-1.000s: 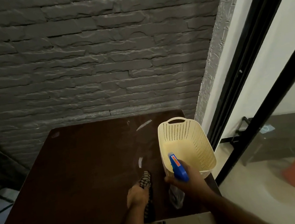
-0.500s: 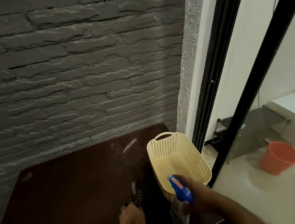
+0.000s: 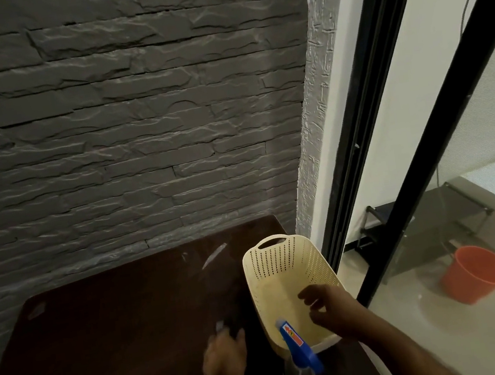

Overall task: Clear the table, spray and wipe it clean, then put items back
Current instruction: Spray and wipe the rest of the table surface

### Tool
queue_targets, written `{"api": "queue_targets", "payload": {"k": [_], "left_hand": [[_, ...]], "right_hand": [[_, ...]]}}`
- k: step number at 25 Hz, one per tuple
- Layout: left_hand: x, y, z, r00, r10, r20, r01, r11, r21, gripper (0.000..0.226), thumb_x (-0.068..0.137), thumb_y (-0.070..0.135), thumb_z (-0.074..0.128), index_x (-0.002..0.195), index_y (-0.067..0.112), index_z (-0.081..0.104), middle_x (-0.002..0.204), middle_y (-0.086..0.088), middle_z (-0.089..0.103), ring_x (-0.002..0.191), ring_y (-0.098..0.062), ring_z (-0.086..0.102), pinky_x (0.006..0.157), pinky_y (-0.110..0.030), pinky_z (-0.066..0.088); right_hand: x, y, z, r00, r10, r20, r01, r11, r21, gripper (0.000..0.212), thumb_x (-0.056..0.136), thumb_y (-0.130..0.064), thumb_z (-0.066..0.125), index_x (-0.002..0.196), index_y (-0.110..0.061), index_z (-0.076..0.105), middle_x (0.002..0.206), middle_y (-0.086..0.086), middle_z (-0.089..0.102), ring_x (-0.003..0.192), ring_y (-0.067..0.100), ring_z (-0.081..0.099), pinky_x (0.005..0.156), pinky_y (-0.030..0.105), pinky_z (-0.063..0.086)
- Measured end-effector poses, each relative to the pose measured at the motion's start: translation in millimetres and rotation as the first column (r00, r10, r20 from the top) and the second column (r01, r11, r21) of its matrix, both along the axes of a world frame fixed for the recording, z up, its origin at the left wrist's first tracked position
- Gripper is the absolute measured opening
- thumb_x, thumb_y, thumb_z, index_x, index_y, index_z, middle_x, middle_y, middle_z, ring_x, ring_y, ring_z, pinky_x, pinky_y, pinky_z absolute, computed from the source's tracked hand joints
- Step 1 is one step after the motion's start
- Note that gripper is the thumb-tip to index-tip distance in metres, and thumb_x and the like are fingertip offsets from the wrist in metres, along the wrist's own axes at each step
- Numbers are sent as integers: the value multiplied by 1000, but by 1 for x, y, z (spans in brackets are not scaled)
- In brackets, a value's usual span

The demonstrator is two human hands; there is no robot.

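Nearest me: clear plastic spray bottle with a blue trigger head (image 3: 299, 358), standing at the near right edge of the dark brown table (image 3: 119, 348), just below my right hand (image 3: 332, 310). It sits right against the near end of the cream perforated plastic basket (image 3: 288, 280). There's a red-orange label strip on the blue head; the writing is too small to read.

Right hand hangs over the basket's near end, fingers loosely curled, holding nothing. It's not touching the bottle. I can't tell whether it touches the basket rim.

Left hand (image 3: 224, 357) is on the table top left of the bottle, blurred. There's something dark under the fingertips, and I can't tell whether the fingers grip it or just press on it.

The basket is directly ahead of the right hand along the table's right edge, with its handle slot at the far end. It's the main thing in the way on that side.

Ahead of the left hand are pale streaks (image 3: 214, 255) on the table surface, with another small patch towards the far left corner.

Beyond the table is a grey rough stone-brick wall (image 3: 120, 125). Right of the right hand, a black-framed glass panel (image 3: 369, 138) runs floor to top. Through it I see an orange plastic bucket (image 3: 474, 274) on a pale floor and a dark metal rack (image 3: 420, 226) behind it.
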State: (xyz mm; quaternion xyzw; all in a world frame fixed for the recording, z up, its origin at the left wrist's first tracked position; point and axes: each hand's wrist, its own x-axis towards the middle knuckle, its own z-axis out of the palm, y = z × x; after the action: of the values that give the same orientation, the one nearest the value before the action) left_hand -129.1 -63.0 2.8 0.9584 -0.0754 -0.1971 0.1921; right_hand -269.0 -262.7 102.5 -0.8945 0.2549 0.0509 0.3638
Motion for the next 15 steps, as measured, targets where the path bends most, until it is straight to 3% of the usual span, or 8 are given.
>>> {"api": "queue_targets", "payload": {"k": [3, 6, 10, 13, 15], "left_hand": [[12, -45, 28, 999, 29, 33, -26, 995, -95, 55, 94, 60, 39, 136, 29, 52, 132, -2, 59, 120, -21, 56, 94, -33, 46], [15, -75, 46, 1000, 13, 12, -10, 987, -159, 63, 91, 66, 38, 137, 25, 49, 132, -3, 59, 119, -23, 56, 90, -35, 46], [12, -84, 47, 993, 44, -108, -55, 992, -110, 79, 86, 63, 53, 145, 13, 36, 141, -11, 51, 128, -29, 50, 99, -39, 43], [10, -81, 39, 984, 55, -171, -63, 997, -46, 67, 90, 51, 56, 141, 10, 39, 142, -12, 51, 129, -28, 50, 101, -34, 41], [7, -79, 35, 983, 39, -180, -46, 998, -35, 49, 93, 40, 53, 133, 13, 49, 139, -9, 54, 127, -26, 52, 99, -29, 42]], "right_hand": [[11, -19, -6, 996, -57, 72, 60, 997, -47, 38, 87, -19, 64, 123, -28, 60, 115, -10, 64, 99, 2, 60, 86, 24, 55], [18, -38, -15, 986, -104, 128, 119, 986, -120, 41, 85, -25, 67, 125, -29, 59, 125, -6, 62, 106, 6, 59, 88, 22, 52], [13, -62, -34, 970, -211, 121, 232, 953, -196, 59, 82, -25, 70, 136, -26, 49, 138, 0, 54, 120, 18, 55, 96, 33, 52], [8, -78, -50, 971, -239, 0, 236, 961, -144, 68, 81, -21, 68, 142, -21, 38, 131, 4, 58, 109, 20, 60, 87, 34, 55], [8, -83, -58, 965, -251, -79, 243, 965, -96, 61, 84, -18, 62, 140, -18, 37, 121, 3, 65, 95, 18, 64, 76, 30, 55]]}}
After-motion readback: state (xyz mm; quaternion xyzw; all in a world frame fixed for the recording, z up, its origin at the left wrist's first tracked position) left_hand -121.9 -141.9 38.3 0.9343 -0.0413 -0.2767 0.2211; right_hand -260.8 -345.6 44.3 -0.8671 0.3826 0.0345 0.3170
